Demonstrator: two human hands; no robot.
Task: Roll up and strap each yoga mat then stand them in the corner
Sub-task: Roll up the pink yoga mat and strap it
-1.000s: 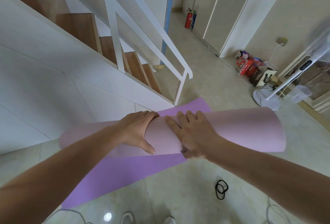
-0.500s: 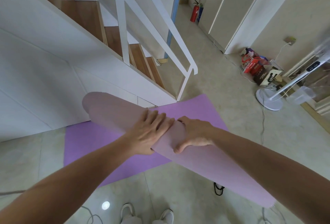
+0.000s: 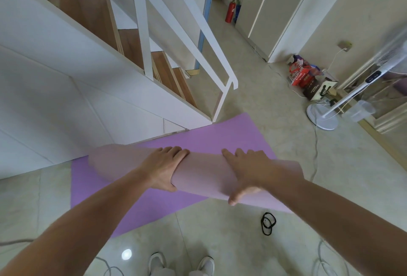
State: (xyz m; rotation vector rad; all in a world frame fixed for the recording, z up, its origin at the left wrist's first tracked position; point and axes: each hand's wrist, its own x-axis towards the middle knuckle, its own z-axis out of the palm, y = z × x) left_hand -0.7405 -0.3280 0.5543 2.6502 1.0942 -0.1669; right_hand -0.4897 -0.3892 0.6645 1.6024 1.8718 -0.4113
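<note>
Each grip, left hand (image 3: 165, 170) and right hand (image 3: 248, 172), is curled round the rolled mat (image 3: 204, 173); squeeze it tight until the black strap (image 3: 268, 223) goes on.

Soft daylight — fisheye-bent edges

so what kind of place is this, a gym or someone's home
Probably a home, not a gym: a wooden staircase with a white railing, a pedestal fan beside red bags, and a rolled pink mat held over a purple yoga mat.
</note>
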